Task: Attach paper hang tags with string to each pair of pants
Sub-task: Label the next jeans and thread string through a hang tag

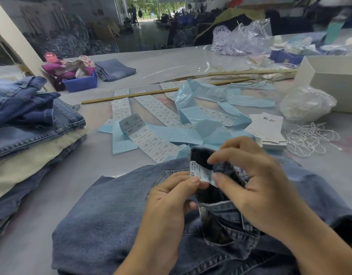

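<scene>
Grey table (42,215) | jeans (111,215) | both hands' fingers (193,180) pinch white size label (199,172) between them

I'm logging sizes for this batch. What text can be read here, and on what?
"XS": on the small white label pinched by both hands at the jeans waistband.
Sticker strips: print too small to read.
Hang tag stack: dark characters, too blurred to read.
</scene>
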`<state>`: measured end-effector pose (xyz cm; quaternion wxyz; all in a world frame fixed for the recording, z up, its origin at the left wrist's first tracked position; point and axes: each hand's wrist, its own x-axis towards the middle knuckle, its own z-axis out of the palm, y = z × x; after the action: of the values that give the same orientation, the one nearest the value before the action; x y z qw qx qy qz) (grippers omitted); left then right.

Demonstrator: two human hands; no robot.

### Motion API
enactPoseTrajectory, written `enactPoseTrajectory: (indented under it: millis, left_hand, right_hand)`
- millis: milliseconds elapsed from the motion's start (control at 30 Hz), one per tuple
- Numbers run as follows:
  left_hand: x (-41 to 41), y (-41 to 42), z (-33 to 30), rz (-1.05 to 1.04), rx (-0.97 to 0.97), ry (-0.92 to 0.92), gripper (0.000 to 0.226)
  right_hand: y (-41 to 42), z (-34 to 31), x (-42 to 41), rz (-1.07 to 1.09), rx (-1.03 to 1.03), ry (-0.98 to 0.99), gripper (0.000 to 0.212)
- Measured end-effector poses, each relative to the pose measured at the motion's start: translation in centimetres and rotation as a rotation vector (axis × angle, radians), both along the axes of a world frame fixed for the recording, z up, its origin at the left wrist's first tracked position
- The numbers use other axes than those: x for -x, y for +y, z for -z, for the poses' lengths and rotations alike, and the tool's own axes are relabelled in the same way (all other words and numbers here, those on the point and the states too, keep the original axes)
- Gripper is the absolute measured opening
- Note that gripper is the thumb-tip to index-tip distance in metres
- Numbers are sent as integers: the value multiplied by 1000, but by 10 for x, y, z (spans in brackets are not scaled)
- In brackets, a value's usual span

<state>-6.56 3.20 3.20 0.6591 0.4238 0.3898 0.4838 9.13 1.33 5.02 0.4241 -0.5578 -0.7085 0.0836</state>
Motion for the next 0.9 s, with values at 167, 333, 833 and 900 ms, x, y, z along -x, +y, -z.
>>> enactPoseTrajectory:
  millis: [167,333,833,900]
  left_hand:
    - [2,-5,4,57,66,-85,14]
    - [6,-4,8,99,107,-107,18]
    - [-11,14,5,263,73,52,15]
    - [-16,14,6,304,-68,195,19]
  right_hand:
    - [-5,0,1,-104,88,-43,14]
    - [-7,3,0,-168,104,-60,22]
    - [-14,2,-27,40,301,6,41]
    - [-14,-2,-36,93,381,9,45]
